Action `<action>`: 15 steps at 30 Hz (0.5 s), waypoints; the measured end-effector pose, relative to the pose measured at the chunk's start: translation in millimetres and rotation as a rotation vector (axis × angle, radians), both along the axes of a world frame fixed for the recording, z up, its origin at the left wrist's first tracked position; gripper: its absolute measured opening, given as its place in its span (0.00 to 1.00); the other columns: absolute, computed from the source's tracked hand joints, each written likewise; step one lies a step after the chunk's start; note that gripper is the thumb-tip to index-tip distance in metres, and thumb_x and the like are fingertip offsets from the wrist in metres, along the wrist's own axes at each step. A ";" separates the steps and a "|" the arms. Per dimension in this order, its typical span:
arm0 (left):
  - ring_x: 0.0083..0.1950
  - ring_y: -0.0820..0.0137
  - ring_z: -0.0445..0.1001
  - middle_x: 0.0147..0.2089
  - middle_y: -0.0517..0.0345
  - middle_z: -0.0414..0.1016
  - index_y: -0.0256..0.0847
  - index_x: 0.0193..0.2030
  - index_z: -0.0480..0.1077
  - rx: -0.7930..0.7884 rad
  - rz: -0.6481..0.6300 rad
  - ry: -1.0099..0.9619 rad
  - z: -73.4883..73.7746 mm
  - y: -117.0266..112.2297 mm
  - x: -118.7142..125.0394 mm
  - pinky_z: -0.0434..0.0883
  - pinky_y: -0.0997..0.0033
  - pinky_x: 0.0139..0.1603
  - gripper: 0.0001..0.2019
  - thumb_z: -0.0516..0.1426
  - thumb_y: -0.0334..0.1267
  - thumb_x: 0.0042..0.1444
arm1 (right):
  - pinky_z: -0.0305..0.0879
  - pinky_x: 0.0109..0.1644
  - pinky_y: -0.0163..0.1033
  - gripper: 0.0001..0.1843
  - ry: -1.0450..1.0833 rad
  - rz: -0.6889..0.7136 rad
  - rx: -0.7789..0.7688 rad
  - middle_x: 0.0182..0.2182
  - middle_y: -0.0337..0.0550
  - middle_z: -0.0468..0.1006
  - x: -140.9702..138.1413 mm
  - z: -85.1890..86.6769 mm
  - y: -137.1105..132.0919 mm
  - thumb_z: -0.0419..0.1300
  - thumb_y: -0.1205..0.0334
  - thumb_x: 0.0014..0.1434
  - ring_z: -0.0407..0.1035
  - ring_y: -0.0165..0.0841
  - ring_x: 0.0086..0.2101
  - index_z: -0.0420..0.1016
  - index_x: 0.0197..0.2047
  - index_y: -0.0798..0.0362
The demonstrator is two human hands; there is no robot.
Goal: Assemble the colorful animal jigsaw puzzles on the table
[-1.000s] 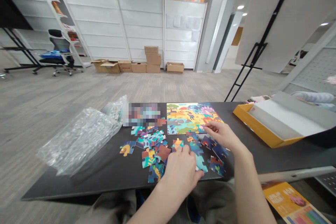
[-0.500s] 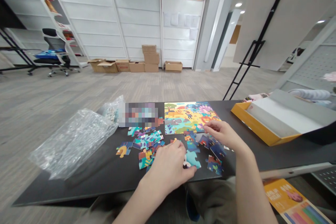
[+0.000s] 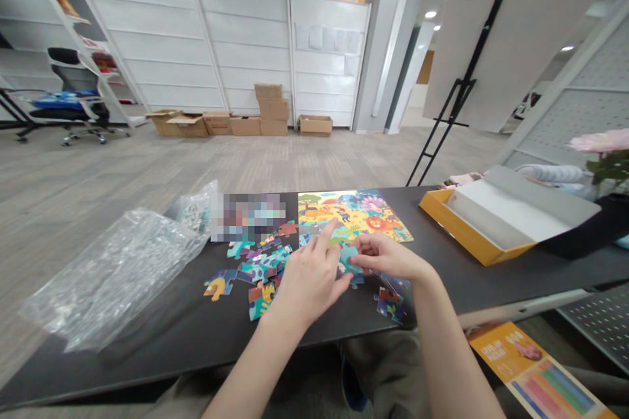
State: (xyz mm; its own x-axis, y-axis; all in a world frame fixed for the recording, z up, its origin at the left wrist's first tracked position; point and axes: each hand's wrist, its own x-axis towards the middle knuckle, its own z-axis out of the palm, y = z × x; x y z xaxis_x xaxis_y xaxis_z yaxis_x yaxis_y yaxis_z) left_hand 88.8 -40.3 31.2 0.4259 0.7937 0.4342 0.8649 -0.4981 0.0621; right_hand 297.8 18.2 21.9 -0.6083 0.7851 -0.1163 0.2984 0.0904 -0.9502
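Note:
My right hand [image 3: 388, 256] pinches a light teal puzzle piece [image 3: 350, 259] by its right edge, just above the desk. Close beside it, my left hand [image 3: 310, 275] has its index finger stretched forward and its thumb spread; whether it touches that piece I cannot tell. Beyond both hands lies a colourful animal puzzle picture [image 3: 388, 216], partly covered by my left fingers. Loose puzzle pieces [image 3: 265, 265] are heaped left of my left hand, with an orange and blue piece [image 3: 216, 286] at the outer side. More dark pieces [image 3: 390, 304] lie below my right hand.
Clear plastic packaging [image 3: 118, 275] covers the left side of the black desk [image 3: 181, 340], next to a blurred-out printed sheet [image 3: 250, 216]. An open yellow box [image 3: 457, 229] stands at the right, with pink flowers [image 3: 602, 142] behind. A yellow printed package [image 3: 531, 366] sits lower right.
My right hand has come down and left and now grips the teal piece. My left hand has lifted off the pieces, its index finger extending. The whole view has shifted slightly.

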 end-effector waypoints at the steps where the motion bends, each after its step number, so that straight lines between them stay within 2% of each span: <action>1: 0.58 0.53 0.75 0.74 0.40 0.56 0.39 0.49 0.72 -0.001 0.000 -0.009 -0.7 0.8 -0.8 0.79 0.57 0.46 0.17 0.63 0.47 0.58 | 0.60 0.29 0.34 0.23 0.006 -0.032 0.031 0.24 0.34 0.70 2.6 0.1 3.0 0.67 0.42 0.55 0.65 0.27 0.25 0.69 0.33 0.53; 3: 0.59 0.52 0.74 0.75 0.40 0.53 0.40 0.56 0.69 -0.008 0.008 -0.036 -2.4 2.3 -4.1 0.80 0.57 0.46 0.24 0.64 0.50 0.57 | 0.60 0.29 0.34 0.23 0.003 -0.153 0.124 0.23 0.33 0.69 11.9 2.3 13.2 0.68 0.42 0.53 0.64 0.28 0.25 0.70 0.36 0.53; 5: 0.60 0.51 0.74 0.75 0.40 0.52 0.40 0.61 0.66 -0.013 0.031 -0.053 -4.5 4.0 -9.6 0.80 0.57 0.46 0.29 0.64 0.51 0.57 | 0.59 0.29 0.34 0.26 -0.021 -0.322 0.227 0.23 0.32 0.68 26.0 6.4 29.0 0.68 0.42 0.53 0.64 0.29 0.25 0.71 0.45 0.53; 8: 0.61 0.51 0.74 0.74 0.40 0.56 0.41 0.61 0.67 -0.022 0.057 -0.055 -7.7 6.7 -20.2 0.80 0.54 0.48 0.27 0.64 0.49 0.58 | 0.57 0.29 0.34 0.28 -0.094 -0.471 0.382 0.23 0.33 0.69 49.2 10.4 58.1 0.68 0.43 0.51 0.63 0.29 0.24 0.73 0.46 0.54; 12: 0.58 0.53 0.76 0.72 0.42 0.61 0.41 0.56 0.71 -0.044 0.061 -0.062 -11.4 9.3 -32.0 0.80 0.54 0.48 0.21 0.63 0.46 0.59 | 0.58 0.29 0.35 0.27 -0.205 -0.562 0.399 0.23 0.37 0.74 66.0 -1.1 89.7 0.69 0.44 0.47 0.64 0.30 0.24 0.75 0.43 0.54; 15: 0.57 0.55 0.76 0.71 0.44 0.62 0.41 0.55 0.71 -0.040 0.058 -0.065 -14.1 10.3 -35.9 0.80 0.55 0.48 0.18 0.62 0.46 0.61 | 0.61 0.30 0.36 0.26 -0.198 -0.539 0.343 0.24 0.38 0.75 64.0 -17.8 100.1 0.69 0.45 0.46 0.67 0.32 0.26 0.76 0.43 0.54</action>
